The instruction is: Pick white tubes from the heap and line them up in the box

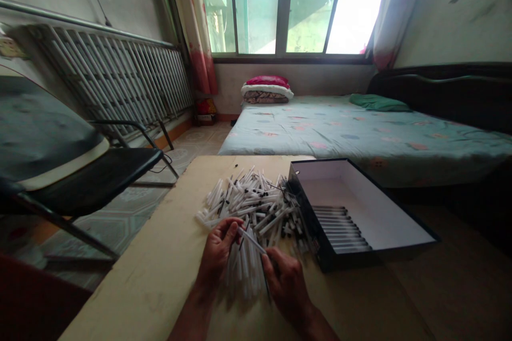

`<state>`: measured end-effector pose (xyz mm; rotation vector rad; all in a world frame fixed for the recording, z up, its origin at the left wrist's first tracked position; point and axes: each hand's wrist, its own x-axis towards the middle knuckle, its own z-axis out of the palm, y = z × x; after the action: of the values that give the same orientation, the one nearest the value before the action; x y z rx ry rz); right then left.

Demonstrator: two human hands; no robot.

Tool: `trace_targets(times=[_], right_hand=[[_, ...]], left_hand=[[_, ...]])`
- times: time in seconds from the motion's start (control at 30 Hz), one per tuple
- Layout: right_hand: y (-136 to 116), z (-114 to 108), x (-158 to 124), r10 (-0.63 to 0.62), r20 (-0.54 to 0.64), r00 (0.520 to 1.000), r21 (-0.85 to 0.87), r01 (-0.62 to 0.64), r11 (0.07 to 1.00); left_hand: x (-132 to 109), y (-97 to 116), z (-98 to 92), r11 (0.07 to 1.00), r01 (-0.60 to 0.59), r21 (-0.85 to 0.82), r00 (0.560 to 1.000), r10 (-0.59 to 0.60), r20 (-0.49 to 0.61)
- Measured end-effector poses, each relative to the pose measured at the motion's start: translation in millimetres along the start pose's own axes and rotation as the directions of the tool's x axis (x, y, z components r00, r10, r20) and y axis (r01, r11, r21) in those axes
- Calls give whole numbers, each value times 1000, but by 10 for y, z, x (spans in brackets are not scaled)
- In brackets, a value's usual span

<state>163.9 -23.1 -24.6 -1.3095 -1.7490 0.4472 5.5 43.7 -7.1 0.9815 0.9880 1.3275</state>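
**Fingers closed on one tube, loose pile just beside**

The fingers (234, 226) of the left hand (219, 249) are curled shut around the upper end of a thin white tube (253, 241), which is held slanted just above the surface (160, 256). The tube's lower end is met by the right hand (285, 276). Its fingers are bent inward there, but whether they are actually pinched on the tube cannot be told, since the grip is hidden behind the knuckles.

The tube is held at the near edge of a pile (256, 205) of like tubes with black ends, which are heaped crosswise and touching one another. More tubes lie under and between the two hands. An open box (372, 205) stands just right of the pile, and a neat row (340, 229) is laid in its near half.

Several slips are judged possible:

- **Dropped tube:** it is gripped only at its ends, so it could be dropped into the heap and lost among the others.
- **Scattered pile:** the heap could be nudged by a wrist or forearm. Round tubes roll easily, and some could be sent over the left edge to the floor.
- **Disturbed row:** the row could be knocked askew if the box wall were bumped.
- **Bent or jammed part:** if two parts are being pushed together, one could be bent or jammed by a skewed push.
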Motion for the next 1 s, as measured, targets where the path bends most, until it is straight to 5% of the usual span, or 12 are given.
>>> trace_targets(times=[0.6,0.83,1.0], right_hand=[[33,47,-39,-54,17,998,-50,54,997],[7,63,-7,-59,-9,998,-111,58,992],[-33,76,7,-123,-74,990,-233,103,967]], left_hand=[[-44,10,50,993,-65,101,998,67,-13],[-127,-56,200,974,75,-213,997,-75,12],[-169,-36,294,966,103,-236,994,-105,3]])
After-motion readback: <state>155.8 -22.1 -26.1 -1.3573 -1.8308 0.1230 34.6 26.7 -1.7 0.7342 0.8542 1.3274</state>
